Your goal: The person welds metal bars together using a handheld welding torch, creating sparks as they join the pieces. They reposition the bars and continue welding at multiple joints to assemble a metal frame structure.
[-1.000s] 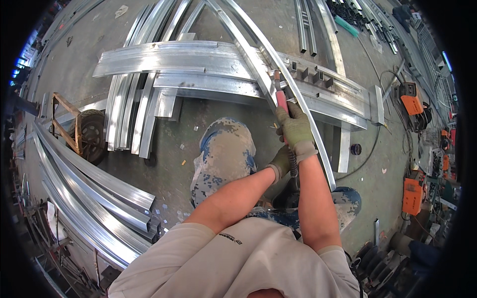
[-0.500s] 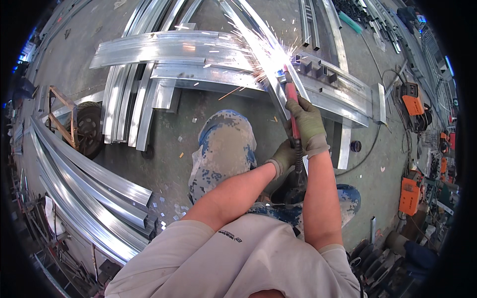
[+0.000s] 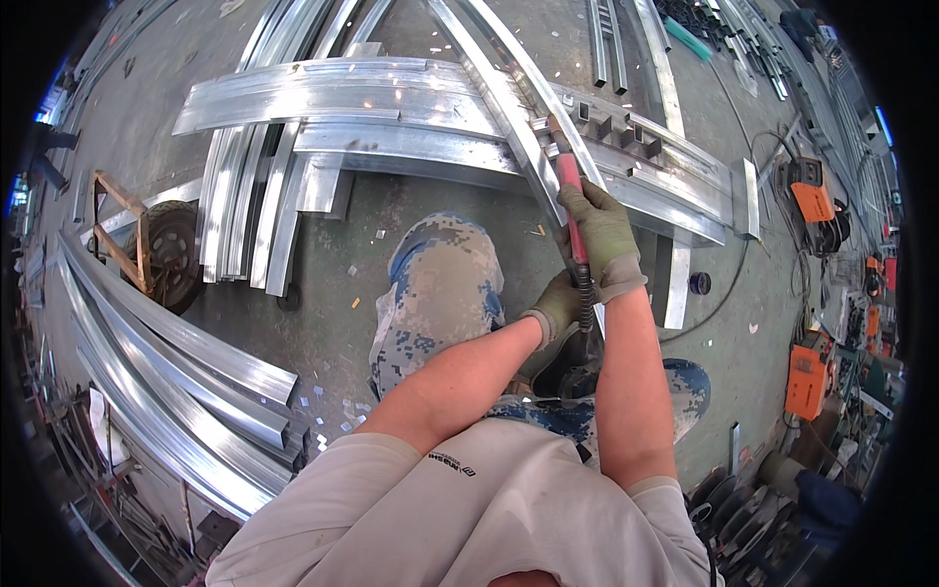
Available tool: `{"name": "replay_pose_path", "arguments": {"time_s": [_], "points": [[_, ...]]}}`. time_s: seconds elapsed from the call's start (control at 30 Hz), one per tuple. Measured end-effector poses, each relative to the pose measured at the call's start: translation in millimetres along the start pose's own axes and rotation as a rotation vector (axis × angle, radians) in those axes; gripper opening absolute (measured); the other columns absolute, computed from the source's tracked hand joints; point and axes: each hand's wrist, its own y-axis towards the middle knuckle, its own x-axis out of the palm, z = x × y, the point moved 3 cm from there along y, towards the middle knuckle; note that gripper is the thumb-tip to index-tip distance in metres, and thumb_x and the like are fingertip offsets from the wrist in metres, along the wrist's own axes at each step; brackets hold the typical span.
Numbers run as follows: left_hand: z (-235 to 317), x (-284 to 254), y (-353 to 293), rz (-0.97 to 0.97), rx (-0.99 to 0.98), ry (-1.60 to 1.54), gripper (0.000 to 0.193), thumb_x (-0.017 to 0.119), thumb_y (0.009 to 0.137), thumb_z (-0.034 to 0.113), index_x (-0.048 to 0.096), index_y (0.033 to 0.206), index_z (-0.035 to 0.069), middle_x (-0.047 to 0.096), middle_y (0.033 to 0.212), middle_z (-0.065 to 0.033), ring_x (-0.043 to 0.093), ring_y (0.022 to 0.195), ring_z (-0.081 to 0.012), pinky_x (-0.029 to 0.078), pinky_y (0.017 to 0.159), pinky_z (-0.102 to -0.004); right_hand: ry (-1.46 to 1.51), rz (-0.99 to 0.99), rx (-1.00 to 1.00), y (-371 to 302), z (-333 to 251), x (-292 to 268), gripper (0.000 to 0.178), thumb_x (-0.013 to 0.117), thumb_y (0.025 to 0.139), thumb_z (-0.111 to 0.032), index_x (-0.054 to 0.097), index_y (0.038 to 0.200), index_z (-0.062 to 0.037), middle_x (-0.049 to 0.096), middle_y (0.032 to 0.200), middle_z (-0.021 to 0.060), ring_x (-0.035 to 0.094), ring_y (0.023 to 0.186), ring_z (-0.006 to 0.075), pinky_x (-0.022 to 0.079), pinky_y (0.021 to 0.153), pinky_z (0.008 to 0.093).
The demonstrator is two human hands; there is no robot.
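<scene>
My right hand (image 3: 603, 233), in a green-grey work glove, is closed round the red handle of a welding torch (image 3: 570, 181). The torch's tip points away from me, between two long shiny metal profiles (image 3: 504, 103) that run away from me over a crosswise stack. Closer to me, my gloved left hand (image 3: 558, 305) is curled beside the black torch hose (image 3: 587, 301). Its fingertips are partly hidden behind the hose, so what they grip does not show. No arc is lit at the tip, and a few bright specks hang around the profiles.
Crosswise silver beams (image 3: 411, 147) lie in front of me, with short square tube pieces (image 3: 626, 137) at their right. Long profiles (image 3: 186, 362) lie at the left, near a wheel (image 3: 174, 256). Orange machines (image 3: 808, 377) and cables stand at the right.
The bright arc and the spray of sparks at the torch tip have gone out, leaving scattered specks. Both hands stay almost in place, the torch still in my right hand.
</scene>
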Motion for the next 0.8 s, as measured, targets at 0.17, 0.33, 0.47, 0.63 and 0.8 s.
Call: {"name": "replay_pose_path", "arguments": {"time_s": [0.17, 0.33, 0.47, 0.63, 0.8], "points": [[-12, -2, 8, -0.005, 0.139, 0.236, 0.041, 0.08, 0.087, 0.019, 0.067, 0.121, 0.001, 0.073, 0.11, -0.0072, 0.068, 0.1, -0.0178, 0.054, 0.089, -0.0339, -0.021, -0.02, 0.001, -8, -3, 8, 0.062, 0.075, 0.099, -0.035, 0.058, 0.149, -0.0022, 0.072, 0.117, 0.0148, 0.067, 0.06, 0.0173, 0.052, 0.047, 0.0318], [1, -2, 2, -0.045, 0.154, 0.311, 0.042, 0.081, 0.088, 0.02, 0.067, 0.123, 0.0, 0.074, 0.113, -0.0089, 0.069, 0.103, -0.019, 0.054, 0.092, -0.0345, 0.003, 0.029, 0.02, -8, 4, 2, 0.06, 0.075, 0.099, -0.034, 0.059, 0.148, -0.0028, 0.073, 0.108, 0.014, 0.067, 0.059, 0.0166, 0.051, 0.046, 0.0316], [2, -2, 0, -0.042, 0.132, 0.285, 0.04, 0.08, 0.09, 0.019, 0.067, 0.123, 0.0, 0.074, 0.113, -0.0084, 0.068, 0.103, -0.0188, 0.054, 0.092, -0.0344, -0.001, 0.05, 0.038, -11, 2, 2, 0.06, 0.077, 0.098, -0.037, 0.06, 0.148, -0.0085, 0.07, 0.096, 0.0072, 0.065, 0.058, 0.0151, 0.049, 0.045, 0.0296], [4, -1, -2, -0.04, 0.157, 0.238, 0.035, 0.078, 0.09, 0.015, 0.067, 0.121, 0.001, 0.073, 0.112, -0.006, 0.067, 0.1, -0.0165, 0.054, 0.09, -0.0333, -0.039, 0.059, 0.016, -7, 6, 3, 0.059, 0.076, 0.099, -0.037, 0.06, 0.147, -0.0071, 0.069, 0.09, 0.0061, 0.065, 0.058, 0.0145, 0.049, 0.045, 0.0292], [2, -1, -4, -0.025, 0.122, 0.162, 0.032, 0.074, 0.092, 0.014, 0.067, 0.121, 0.002, 0.074, 0.112, -0.0059, 0.068, 0.099, -0.0178, 0.054, 0.089, -0.0338, -0.07, 0.068, -0.009, -9, 4, 5, 0.06, 0.075, 0.098, -0.037, 0.062, 0.144, -0.001, 0.071, 0.099, 0.0089, 0.065, 0.057, 0.0145, 0.05, 0.046, 0.0311]]}}
